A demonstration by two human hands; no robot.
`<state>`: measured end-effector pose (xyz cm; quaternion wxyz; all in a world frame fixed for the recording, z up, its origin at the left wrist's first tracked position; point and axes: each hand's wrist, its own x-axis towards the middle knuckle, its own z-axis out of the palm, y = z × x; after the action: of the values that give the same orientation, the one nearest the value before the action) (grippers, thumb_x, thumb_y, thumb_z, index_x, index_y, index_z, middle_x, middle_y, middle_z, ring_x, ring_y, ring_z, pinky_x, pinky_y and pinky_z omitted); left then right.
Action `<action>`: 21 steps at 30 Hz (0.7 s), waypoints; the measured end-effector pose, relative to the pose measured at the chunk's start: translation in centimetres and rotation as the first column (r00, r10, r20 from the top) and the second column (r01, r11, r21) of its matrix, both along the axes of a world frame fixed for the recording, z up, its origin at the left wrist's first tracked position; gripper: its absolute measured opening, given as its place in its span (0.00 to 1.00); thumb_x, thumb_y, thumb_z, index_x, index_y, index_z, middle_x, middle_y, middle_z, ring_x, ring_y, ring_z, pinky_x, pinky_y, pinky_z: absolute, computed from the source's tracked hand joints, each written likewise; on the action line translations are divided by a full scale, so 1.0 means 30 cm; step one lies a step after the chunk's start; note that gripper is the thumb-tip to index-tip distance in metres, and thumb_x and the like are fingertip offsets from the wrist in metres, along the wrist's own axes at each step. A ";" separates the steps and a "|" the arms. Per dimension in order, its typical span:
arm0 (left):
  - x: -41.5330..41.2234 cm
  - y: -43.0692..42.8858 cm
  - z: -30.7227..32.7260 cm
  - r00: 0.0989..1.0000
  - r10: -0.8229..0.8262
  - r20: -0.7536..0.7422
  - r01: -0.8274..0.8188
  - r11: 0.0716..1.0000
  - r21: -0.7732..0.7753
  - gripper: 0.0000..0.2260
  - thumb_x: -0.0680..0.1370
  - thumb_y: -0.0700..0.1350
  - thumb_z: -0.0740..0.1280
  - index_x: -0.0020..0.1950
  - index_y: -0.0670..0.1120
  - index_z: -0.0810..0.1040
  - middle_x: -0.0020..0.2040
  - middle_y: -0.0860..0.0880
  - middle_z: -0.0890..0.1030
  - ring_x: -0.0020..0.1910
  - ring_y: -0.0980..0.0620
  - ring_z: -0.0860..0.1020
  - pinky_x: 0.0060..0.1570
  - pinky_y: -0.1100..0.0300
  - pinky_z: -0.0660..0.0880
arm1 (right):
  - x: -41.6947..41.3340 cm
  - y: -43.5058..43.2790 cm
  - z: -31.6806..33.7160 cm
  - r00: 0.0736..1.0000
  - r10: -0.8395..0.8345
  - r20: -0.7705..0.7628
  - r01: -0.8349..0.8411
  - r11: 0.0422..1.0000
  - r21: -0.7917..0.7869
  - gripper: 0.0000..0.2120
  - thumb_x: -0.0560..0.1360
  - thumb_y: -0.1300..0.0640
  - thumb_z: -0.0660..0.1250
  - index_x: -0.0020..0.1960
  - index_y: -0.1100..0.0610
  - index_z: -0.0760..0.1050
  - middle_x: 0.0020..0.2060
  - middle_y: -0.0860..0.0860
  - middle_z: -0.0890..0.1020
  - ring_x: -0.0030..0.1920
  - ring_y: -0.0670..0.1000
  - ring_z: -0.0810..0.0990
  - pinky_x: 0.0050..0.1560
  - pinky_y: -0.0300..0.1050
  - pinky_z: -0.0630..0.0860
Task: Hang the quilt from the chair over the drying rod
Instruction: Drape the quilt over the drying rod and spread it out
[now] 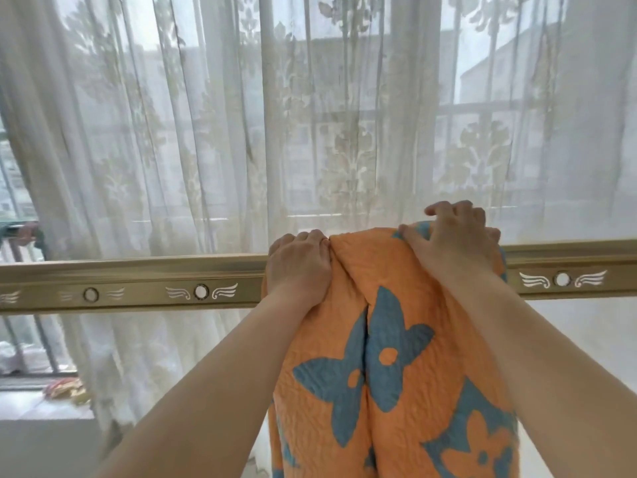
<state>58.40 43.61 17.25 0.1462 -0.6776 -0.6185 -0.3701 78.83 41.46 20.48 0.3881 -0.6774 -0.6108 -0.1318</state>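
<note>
An orange quilt (396,357) with blue flower shapes is bunched up and hangs down in front of the gold drying rod (138,284), its top edge draped at the rod's height. My left hand (298,267) grips the quilt's left top fold against the rod. My right hand (455,239) clutches the top right of the quilt, raised slightly above the rod. The part of the rod behind the quilt is hidden. No chair is in view.
The rod runs horizontally across the whole view, with round holes and white wing marks (201,292). Right behind it hangs a sheer white patterned curtain (241,132) before a window. At lower left is a windowsill (41,405) with window bars.
</note>
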 end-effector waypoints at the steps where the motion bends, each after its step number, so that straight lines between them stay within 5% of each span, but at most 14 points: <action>1: -0.008 0.002 0.006 1.000 0.006 0.011 -0.005 1.000 -0.008 0.15 0.82 0.50 0.50 0.55 0.48 0.75 0.52 0.49 0.80 0.54 0.46 0.74 0.59 0.53 0.65 | 0.030 0.003 0.005 0.998 -0.058 -0.021 0.057 0.997 -0.048 0.34 0.71 0.30 0.59 0.66 0.54 0.69 0.63 0.55 0.70 0.66 0.57 0.65 0.62 0.58 0.63; 10: -0.010 0.014 0.003 0.997 0.075 -0.015 -0.075 0.997 0.030 0.16 0.82 0.50 0.48 0.51 0.47 0.74 0.49 0.49 0.80 0.51 0.46 0.74 0.57 0.51 0.65 | 0.148 0.021 0.016 0.966 -0.162 -0.200 0.122 0.973 -0.197 0.44 0.67 0.26 0.58 0.65 0.62 0.67 0.61 0.59 0.73 0.63 0.61 0.70 0.58 0.56 0.70; 14: -0.006 0.020 0.001 0.995 0.101 -0.020 -0.100 0.994 0.040 0.16 0.82 0.50 0.49 0.51 0.47 0.75 0.48 0.48 0.80 0.51 0.46 0.74 0.57 0.51 0.65 | 0.168 0.022 0.052 0.987 -0.131 -0.098 0.097 0.950 -0.295 0.33 0.71 0.29 0.57 0.57 0.57 0.75 0.52 0.56 0.80 0.53 0.59 0.77 0.56 0.53 0.72; 18: 0.003 0.017 -0.003 0.993 0.120 -0.019 -0.118 0.992 0.050 0.16 0.82 0.49 0.49 0.52 0.46 0.76 0.49 0.48 0.81 0.52 0.45 0.75 0.57 0.50 0.65 | 0.170 0.027 0.029 0.985 -0.070 -0.156 0.035 0.975 -0.219 0.24 0.75 0.36 0.59 0.54 0.56 0.76 0.52 0.55 0.80 0.53 0.58 0.77 0.57 0.55 0.71; 21: 0.011 0.011 -0.004 0.992 0.123 -0.025 -0.122 0.991 0.062 0.16 0.82 0.49 0.50 0.52 0.46 0.76 0.50 0.47 0.81 0.52 0.44 0.75 0.57 0.50 0.64 | 0.189 0.019 -0.023 0.952 -0.120 -0.280 0.070 0.980 -0.185 0.38 0.69 0.29 0.60 0.64 0.59 0.68 0.61 0.57 0.73 0.63 0.59 0.71 0.61 0.60 0.70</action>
<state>58.73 43.96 17.14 0.1981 -0.6389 -0.6452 -0.3691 84.51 42.02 19.79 0.4063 -0.7492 -0.5231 0.0038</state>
